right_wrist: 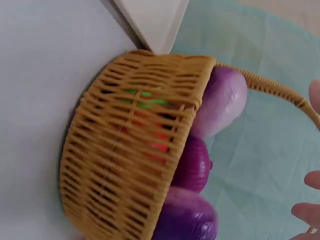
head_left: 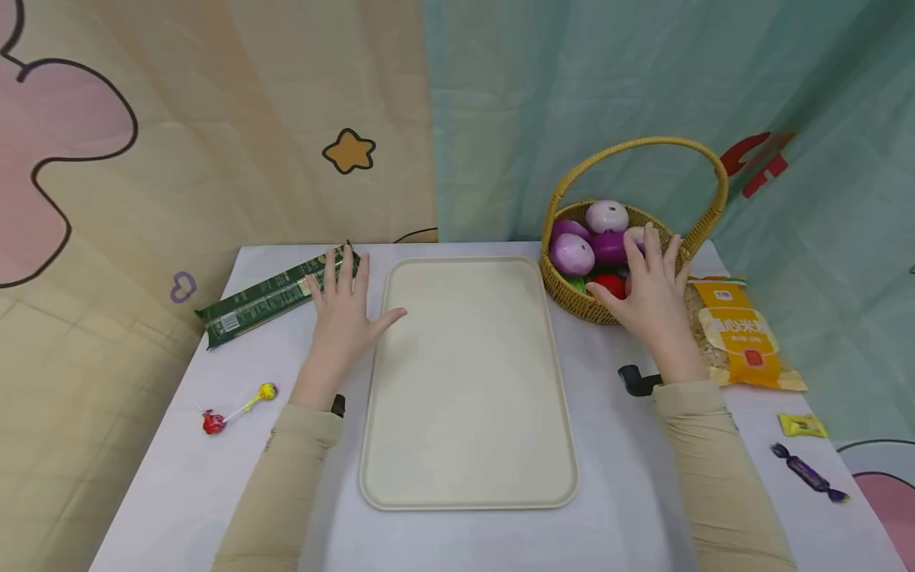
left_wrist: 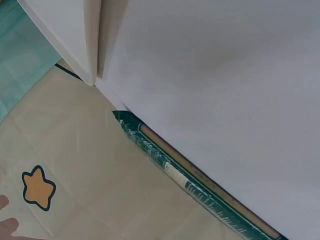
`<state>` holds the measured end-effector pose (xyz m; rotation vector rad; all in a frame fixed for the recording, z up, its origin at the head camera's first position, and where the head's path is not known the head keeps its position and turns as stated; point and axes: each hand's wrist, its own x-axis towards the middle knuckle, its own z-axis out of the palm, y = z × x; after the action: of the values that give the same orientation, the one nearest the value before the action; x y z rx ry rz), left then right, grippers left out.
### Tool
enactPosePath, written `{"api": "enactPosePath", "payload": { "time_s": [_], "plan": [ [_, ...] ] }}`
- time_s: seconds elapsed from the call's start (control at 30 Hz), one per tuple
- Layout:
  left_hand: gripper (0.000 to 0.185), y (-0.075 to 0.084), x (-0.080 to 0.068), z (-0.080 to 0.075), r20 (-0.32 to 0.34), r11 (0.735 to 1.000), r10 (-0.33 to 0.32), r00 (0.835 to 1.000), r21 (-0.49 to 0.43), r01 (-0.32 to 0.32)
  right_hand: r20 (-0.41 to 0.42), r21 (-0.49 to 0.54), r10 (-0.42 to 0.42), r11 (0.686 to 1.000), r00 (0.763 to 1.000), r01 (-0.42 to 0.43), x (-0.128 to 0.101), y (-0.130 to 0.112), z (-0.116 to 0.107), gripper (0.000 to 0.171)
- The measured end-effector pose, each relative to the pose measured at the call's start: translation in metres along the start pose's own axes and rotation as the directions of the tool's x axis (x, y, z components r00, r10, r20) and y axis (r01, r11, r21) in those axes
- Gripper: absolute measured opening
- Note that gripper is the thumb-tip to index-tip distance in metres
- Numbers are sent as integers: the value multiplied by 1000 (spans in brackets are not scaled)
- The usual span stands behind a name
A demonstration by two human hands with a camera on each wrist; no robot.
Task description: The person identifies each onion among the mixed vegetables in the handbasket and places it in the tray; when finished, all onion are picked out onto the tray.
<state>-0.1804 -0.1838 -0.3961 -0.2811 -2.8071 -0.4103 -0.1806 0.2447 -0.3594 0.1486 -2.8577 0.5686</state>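
My left hand (head_left: 343,318) hovers with fingers spread over the right end of a long green packet (head_left: 264,299), its thumb reaching across the left rim of a cream tray (head_left: 468,381). In the left wrist view, the packet (left_wrist: 200,187) lies along the table edge. Fingers apart, my right hand (head_left: 656,314) is over the front right of a wicker basket (head_left: 561,290) and holds nothing. Inside the basket are several purple-and-white round vegetables (head_left: 573,255), a dark purple one (head_left: 609,247) and a red item (head_left: 612,284). The right wrist view shows the basket's woven wall (right_wrist: 115,165) from the side.
Right of the basket lies a yellow-and-clear bag of grain (head_left: 747,330). Nearer the right edge are a small yellow packet (head_left: 802,425) and a purple wrapped candy (head_left: 809,473). On the left lie a red lollipop (head_left: 214,422) and a yellow one (head_left: 268,391). Curtains hang behind.
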Motion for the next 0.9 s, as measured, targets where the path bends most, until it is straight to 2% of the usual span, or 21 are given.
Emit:
{"api": "enactPosePath", "payload": {
  "time_s": [0.13,0.23,0.33,0.43,0.53,0.67,0.77,0.83,0.9],
  "plan": [
    [104,-10,-9,2,2,997,-31,1000,-71,31,-3,54,49,997,999,-49,-3,13,-4,89],
    [100,-20,-17,5,26,991,-60,998,-117,62,18,96,122,988,992,-123,-6,25,-7,90],
    [94,-28,-23,8,74,983,-93,993,-155,104,45,139,188,971,981,-193,-6,38,-7,93],
    [89,-33,-27,12,166,963,-129,978,-215,163,61,162,229,958,971,-236,-5,49,-6,97],
    [84,-38,-27,15,283,934,-156,946,-271,235,59,164,254,951,965,-261,-5,58,-3,99],
    [76,-44,-30,20,442,876,-173,880,-339,343,66,173,283,941,957,-291,-4,66,6,98],
    [70,-45,-34,22,526,832,-165,835,-380,404,80,192,293,933,953,-304,-1,70,14,98],
    [65,-45,-36,23,557,820,-144,818,-396,414,93,205,299,928,950,-312,2,73,19,99],
    [60,-43,-37,25,576,809,-118,809,-417,415,108,223,304,920,947,-321,4,74,22,100]
  ]
}}
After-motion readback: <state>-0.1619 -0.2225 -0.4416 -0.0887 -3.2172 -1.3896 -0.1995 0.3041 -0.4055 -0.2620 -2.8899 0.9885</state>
